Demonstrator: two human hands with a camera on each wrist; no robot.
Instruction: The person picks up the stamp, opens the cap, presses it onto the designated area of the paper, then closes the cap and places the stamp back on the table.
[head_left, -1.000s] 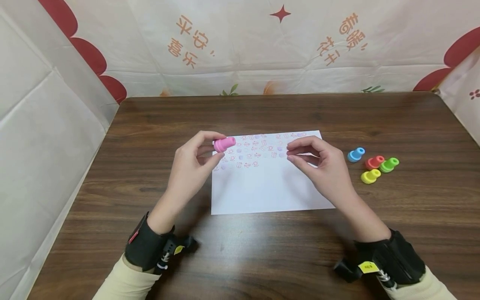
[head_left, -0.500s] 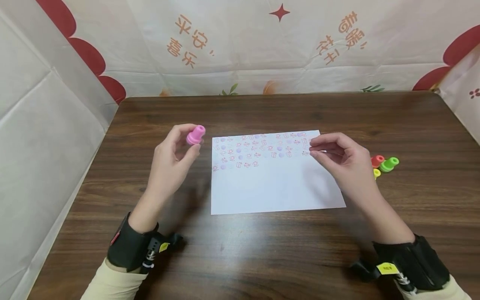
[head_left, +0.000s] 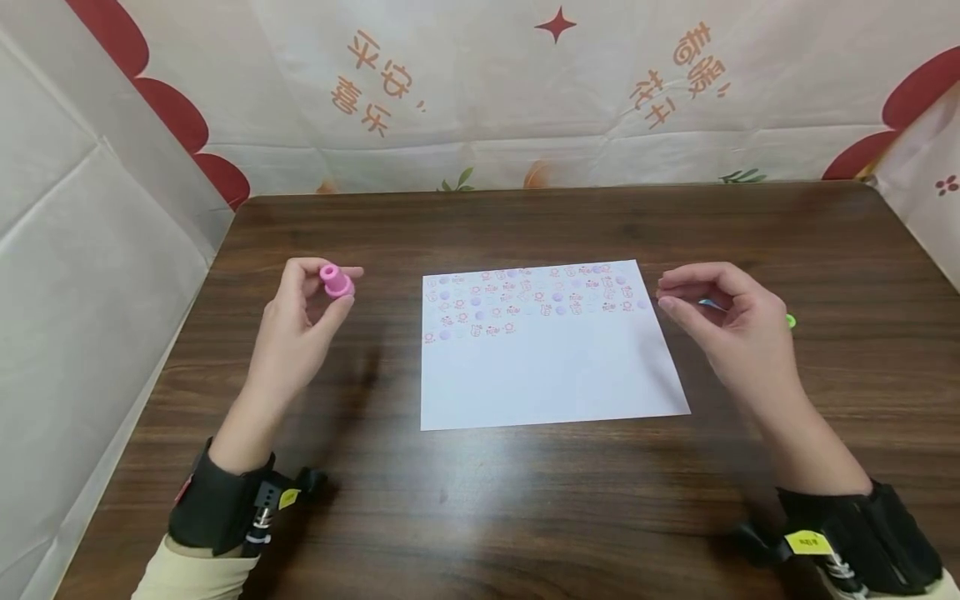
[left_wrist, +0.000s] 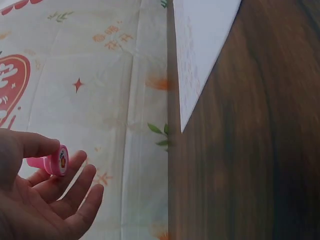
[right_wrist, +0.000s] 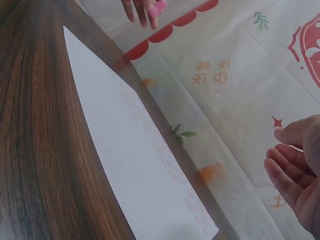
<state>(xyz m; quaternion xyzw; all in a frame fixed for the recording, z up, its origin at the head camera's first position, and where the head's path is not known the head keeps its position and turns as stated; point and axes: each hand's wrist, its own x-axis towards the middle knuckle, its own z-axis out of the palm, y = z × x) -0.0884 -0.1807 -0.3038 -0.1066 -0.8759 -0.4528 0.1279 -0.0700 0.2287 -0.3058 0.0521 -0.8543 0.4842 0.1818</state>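
right hand [head_left: 738, 333] hides most of a blue thing [head_left: 708, 303] and a green thing [head_left: 791, 321] in the head view, only slivers visible. paper [left_wrist: 202, 50] cut by top edge in left wrist view, its small marks [left_wrist: 187, 75] blurred, unreadable there.

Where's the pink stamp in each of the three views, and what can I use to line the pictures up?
Head: the pink stamp is left of centre, held in the left hand.
Left wrist: the pink stamp is at lower left, its printed face turned rightward.
Right wrist: the pink stamp is at the top edge, near the middle.
Shared landmark: the white paper sheet, visible in all three.
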